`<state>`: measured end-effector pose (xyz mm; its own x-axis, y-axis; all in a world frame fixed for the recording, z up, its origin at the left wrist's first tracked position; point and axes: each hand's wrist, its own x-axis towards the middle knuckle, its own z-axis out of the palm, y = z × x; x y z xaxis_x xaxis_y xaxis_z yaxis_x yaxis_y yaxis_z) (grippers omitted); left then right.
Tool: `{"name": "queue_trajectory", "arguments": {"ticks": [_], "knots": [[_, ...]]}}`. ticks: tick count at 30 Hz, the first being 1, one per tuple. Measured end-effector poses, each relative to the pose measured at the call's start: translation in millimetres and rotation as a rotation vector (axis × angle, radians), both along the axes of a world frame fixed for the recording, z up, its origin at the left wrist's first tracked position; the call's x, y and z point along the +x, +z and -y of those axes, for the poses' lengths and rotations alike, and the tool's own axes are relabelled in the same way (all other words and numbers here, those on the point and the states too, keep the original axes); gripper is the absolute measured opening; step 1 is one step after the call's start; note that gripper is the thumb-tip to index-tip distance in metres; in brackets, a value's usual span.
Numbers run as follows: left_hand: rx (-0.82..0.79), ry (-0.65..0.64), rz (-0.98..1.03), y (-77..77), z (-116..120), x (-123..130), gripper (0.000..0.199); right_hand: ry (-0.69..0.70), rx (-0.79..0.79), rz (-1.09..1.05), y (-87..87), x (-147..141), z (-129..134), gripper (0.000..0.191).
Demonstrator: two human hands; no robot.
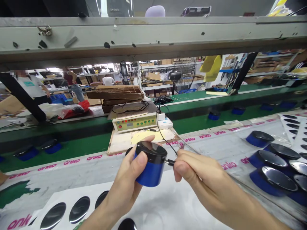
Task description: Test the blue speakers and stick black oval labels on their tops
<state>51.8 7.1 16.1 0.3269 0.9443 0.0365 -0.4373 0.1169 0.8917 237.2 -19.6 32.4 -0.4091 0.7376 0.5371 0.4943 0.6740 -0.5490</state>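
A round blue device with a glossy black top (151, 167) is held up in the middle of the view, slightly tilted. My left hand (130, 174) wraps round its left side, the thumb on the black rim. A thin black cable with a plug (169, 162) is pinched between the thumb and fingers of my right hand (195, 169). The metal tip of the plug meets the right side of the device's black rim; whether it is inserted I cannot tell. Behind the hands stands a control box (135, 124) with lit indicators and buttons.
Several blue and black devices (273, 180) stand at the right. Sheets with black oval stickers (79, 209) lie at the front left. More devices sit on the green conveyor (192, 123) beyond. A shelf beam (148, 36) crosses overhead. People are in the left background.
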Motion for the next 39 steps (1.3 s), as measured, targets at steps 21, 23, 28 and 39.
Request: {"name": "queue_trajectory", "arguments": {"ticks": [21,23,28,39], "knots": [[0.229,0.191,-0.272,8.6,9,3,0.066,-0.054,0.251,0.015,-4.0,-3,2,0.029],[0.268,0.206,-0.309,6.0,10,2,0.066,-0.098,0.289,0.053,-5.0,-4,3,0.027],[0.571,0.269,-0.531,-0.5,7,-3,0.060,-0.127,0.301,0.083,-12.7,-3,1,0.023],[1.693,0.458,-1.120,3.6,8,-6,0.044,0.052,-0.014,-0.145,-51.4,8,-12,0.022]]}}
